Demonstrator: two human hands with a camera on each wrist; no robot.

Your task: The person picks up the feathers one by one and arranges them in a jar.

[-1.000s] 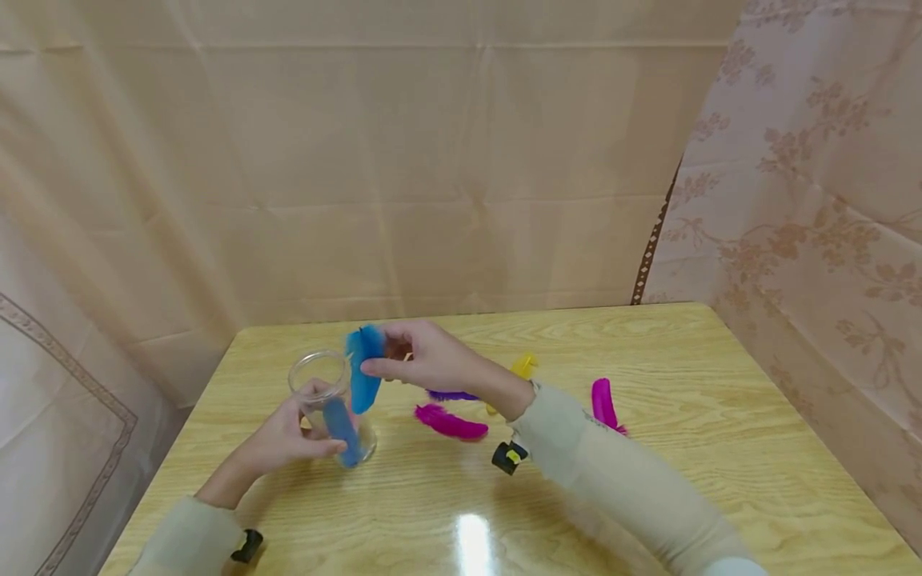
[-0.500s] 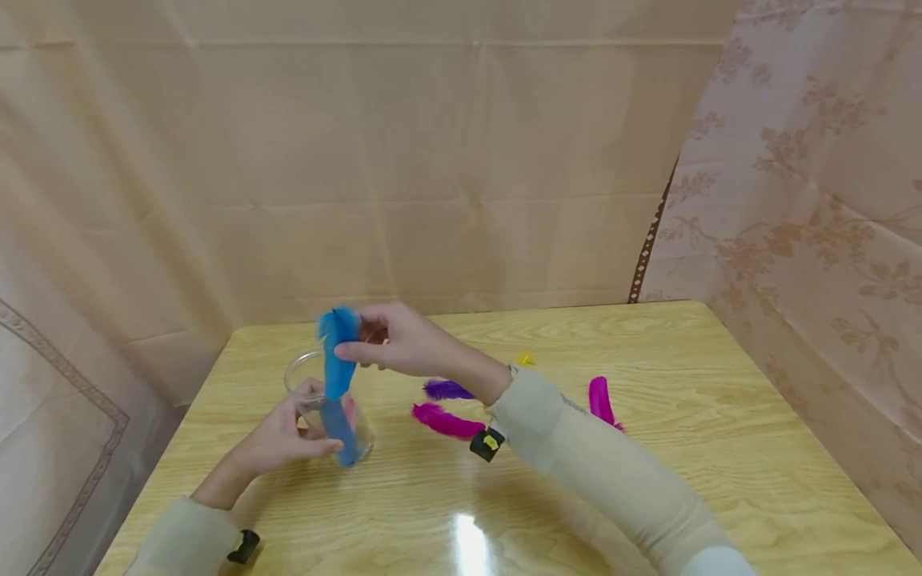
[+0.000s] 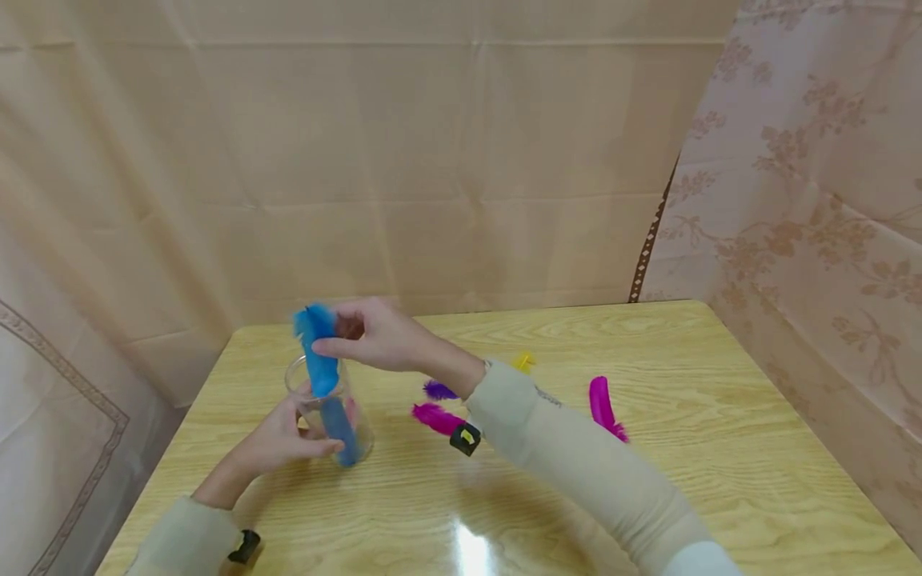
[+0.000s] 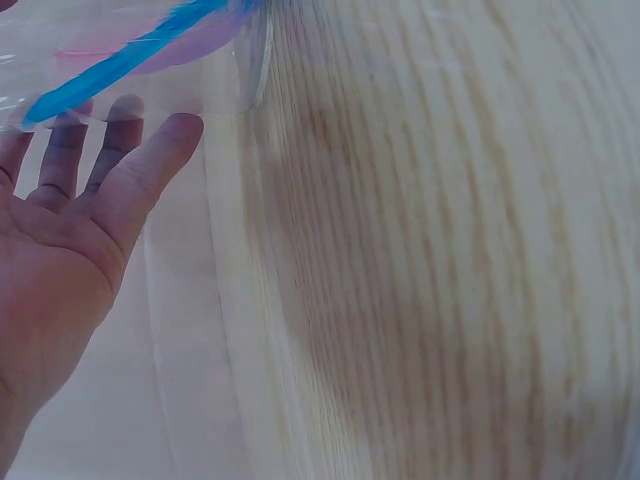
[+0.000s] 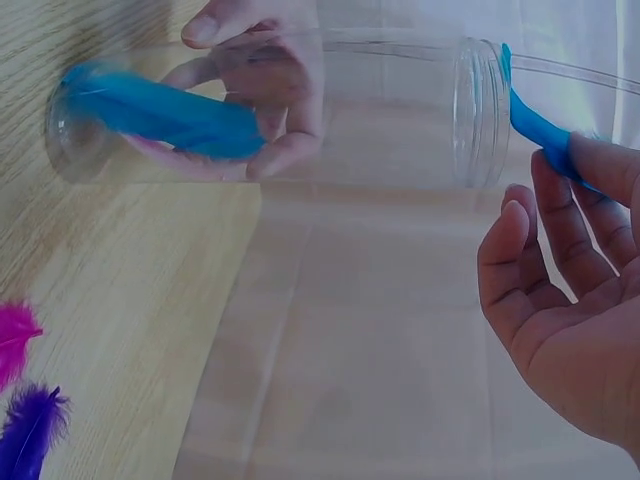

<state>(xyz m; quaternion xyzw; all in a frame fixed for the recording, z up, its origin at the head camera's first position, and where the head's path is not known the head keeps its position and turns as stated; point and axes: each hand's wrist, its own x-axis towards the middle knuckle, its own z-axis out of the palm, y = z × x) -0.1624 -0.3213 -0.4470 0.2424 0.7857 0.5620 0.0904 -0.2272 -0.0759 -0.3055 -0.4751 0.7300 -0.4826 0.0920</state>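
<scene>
A tall clear glass jar [image 3: 365,428] stands on the left part of the table, and my left hand [image 3: 274,442] grips its side with fingers and thumb around it. Inside lie a blue feather [image 5: 165,110] and a pink feather [image 4: 195,48]. My right hand [image 3: 389,334] pinches another blue feather [image 3: 321,370] between thumb and fingers over the jar's mouth. In the right wrist view, the lower tip of this held feather reaches the jar's rim [image 5: 483,115]; whether it is inside cannot be told. The right hand stays outside the jar.
On the wooden table [image 3: 403,512] right of the jar lie a magenta feather [image 3: 434,418], a purple feather [image 3: 438,390] and a yellow feather [image 3: 524,362], partly hidden by the right arm. Another magenta feather [image 3: 603,404] lies farther right. A beige curtain [image 3: 446,160] hangs behind.
My right hand has moved left and slightly up with the pinched blue feather, from beside the jar to above its mouth. The left hand and the jar have hardly moved.
</scene>
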